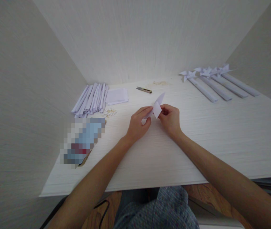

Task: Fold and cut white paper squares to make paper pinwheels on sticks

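A pixelated block [83, 141] hid whatever lay on the table [221, 140] to the left of the hands, so it could not be identified. The folded paper [156, 106], a small white piece with a pointed flap standing up, sat at the middle of the table; its lower edge was covered by fingers. The left hand [139, 122] pinched its left end between thumb and fingertips, and the right hand [170, 119] pinched its right side. Left of the folded paper and farther back lay a bundle of white folded strips [91, 99], with a flat paper stack [116, 95] beside it and pale scraps [109, 112] in front. Behind the folded paper lay snips [143, 90]. Far to its right lay finished paper pieces [218, 82], long flat stems with star-like tips.
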Demonstrator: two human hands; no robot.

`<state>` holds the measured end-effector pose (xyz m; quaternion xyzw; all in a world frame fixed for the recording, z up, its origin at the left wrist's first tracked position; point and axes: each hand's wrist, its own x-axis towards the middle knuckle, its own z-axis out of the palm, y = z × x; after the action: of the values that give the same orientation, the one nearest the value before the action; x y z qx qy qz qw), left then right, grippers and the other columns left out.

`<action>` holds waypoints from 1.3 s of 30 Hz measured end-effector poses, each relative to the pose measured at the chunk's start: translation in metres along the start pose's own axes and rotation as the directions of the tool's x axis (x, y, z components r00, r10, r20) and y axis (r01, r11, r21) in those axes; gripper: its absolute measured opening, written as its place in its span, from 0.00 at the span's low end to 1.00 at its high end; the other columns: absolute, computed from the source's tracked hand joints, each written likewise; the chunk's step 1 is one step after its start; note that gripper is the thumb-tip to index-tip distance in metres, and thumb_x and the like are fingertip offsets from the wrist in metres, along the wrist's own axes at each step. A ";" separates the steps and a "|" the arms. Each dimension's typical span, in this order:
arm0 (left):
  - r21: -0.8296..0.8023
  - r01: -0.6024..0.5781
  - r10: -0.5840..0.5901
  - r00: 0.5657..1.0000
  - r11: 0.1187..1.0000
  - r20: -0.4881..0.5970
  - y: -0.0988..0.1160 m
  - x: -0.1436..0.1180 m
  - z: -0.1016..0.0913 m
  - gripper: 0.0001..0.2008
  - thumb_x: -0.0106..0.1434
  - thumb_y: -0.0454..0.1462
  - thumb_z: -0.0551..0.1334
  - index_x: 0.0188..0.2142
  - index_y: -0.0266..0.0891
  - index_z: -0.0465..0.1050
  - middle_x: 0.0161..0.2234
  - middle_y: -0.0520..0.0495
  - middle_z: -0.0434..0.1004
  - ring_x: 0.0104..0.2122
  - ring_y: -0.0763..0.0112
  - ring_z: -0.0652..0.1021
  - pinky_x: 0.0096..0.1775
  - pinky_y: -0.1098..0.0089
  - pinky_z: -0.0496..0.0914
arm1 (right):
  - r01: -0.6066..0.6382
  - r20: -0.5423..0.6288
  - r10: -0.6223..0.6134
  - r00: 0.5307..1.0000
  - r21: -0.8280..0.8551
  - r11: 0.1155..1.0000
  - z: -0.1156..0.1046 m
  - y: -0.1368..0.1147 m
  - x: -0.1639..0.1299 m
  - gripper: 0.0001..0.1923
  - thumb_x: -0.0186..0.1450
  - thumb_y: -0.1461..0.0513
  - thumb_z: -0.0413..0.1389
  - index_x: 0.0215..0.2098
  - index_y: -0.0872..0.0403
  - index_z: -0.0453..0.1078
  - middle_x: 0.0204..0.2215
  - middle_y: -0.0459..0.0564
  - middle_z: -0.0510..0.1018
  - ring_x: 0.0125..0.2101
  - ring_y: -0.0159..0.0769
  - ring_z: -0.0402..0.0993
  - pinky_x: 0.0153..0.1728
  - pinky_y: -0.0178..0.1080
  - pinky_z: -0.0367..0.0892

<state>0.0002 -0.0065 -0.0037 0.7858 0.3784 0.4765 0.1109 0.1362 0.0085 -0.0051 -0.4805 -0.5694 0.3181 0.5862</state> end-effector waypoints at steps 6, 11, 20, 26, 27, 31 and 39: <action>-0.021 0.067 -0.067 0.998 0.998 -0.010 -0.003 0.001 0.000 0.19 0.53 0.27 0.55 0.44 0.37 0.70 0.44 0.43 0.75 0.44 0.70 0.74 0.47 0.64 0.69 | 0.028 0.030 -0.027 0.999 -0.029 0.999 0.001 0.003 0.001 0.05 0.51 0.65 0.55 0.21 0.55 0.72 0.17 0.45 0.75 0.20 0.31 0.71 0.24 0.35 0.67; -0.038 0.089 -0.089 0.996 0.995 0.002 -0.004 0.002 0.000 0.20 0.53 0.27 0.55 0.45 0.38 0.69 0.46 0.43 0.74 0.45 0.69 0.73 0.46 0.65 0.69 | 0.062 0.047 -0.056 0.997 -0.139 0.988 0.000 0.001 0.000 0.08 0.53 0.68 0.53 0.20 0.56 0.72 0.17 0.45 0.75 0.20 0.31 0.71 0.24 0.34 0.67; -0.277 0.257 -0.256 0.966 0.926 0.043 -0.014 0.003 0.000 0.16 0.54 0.32 0.57 0.43 0.38 0.71 0.44 0.43 0.75 0.43 0.68 0.75 0.45 0.65 0.69 | -0.019 0.114 0.011 0.993 0.073 0.997 0.003 0.004 0.001 0.04 0.52 0.64 0.57 0.26 0.55 0.73 0.22 0.46 0.77 0.21 0.29 0.72 0.25 0.34 0.69; -0.498 0.368 -0.388 0.919 0.785 0.068 -0.016 0.003 0.001 0.15 0.51 0.33 0.61 0.39 0.41 0.75 0.42 0.47 0.77 0.43 0.67 0.75 0.47 0.65 0.67 | -0.126 0.175 0.087 0.981 0.230 0.965 0.002 0.004 0.005 0.08 0.47 0.61 0.62 0.25 0.56 0.72 0.20 0.46 0.76 0.20 0.29 0.71 0.25 0.35 0.69; -0.522 0.376 -0.401 0.914 0.765 0.071 -0.016 0.003 0.001 0.15 0.50 0.33 0.62 0.39 0.41 0.75 0.41 0.47 0.77 0.42 0.67 0.75 0.47 0.65 0.67 | -0.140 0.180 0.098 0.979 0.238 0.961 0.001 0.002 0.005 0.08 0.46 0.61 0.62 0.25 0.56 0.72 0.19 0.45 0.76 0.20 0.29 0.71 0.25 0.35 0.69; -0.592 0.398 -0.448 0.892 0.701 0.069 -0.014 0.003 0.001 0.15 0.47 0.32 0.63 0.37 0.41 0.76 0.40 0.48 0.77 0.41 0.68 0.75 0.46 0.65 0.67 | -0.181 0.184 0.139 0.973 0.235 0.955 0.000 -0.001 0.005 0.09 0.45 0.61 0.63 0.23 0.56 0.71 0.17 0.44 0.75 0.18 0.28 0.70 0.22 0.34 0.68; -0.646 0.416 -0.480 0.873 0.640 0.086 -0.012 0.002 0.001 0.15 0.47 0.31 0.64 0.37 0.41 0.76 0.39 0.48 0.78 0.41 0.68 0.75 0.46 0.65 0.67 | -0.126 0.140 0.103 0.985 0.170 0.977 -0.002 -0.004 0.004 0.09 0.47 0.60 0.62 0.20 0.56 0.67 0.15 0.42 0.71 0.17 0.25 0.65 0.20 0.32 0.63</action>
<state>-0.0045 0.0034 -0.0091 0.5566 0.3779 0.5704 0.4713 0.1381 0.0107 0.0004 -0.4366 -0.5468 0.4318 0.5692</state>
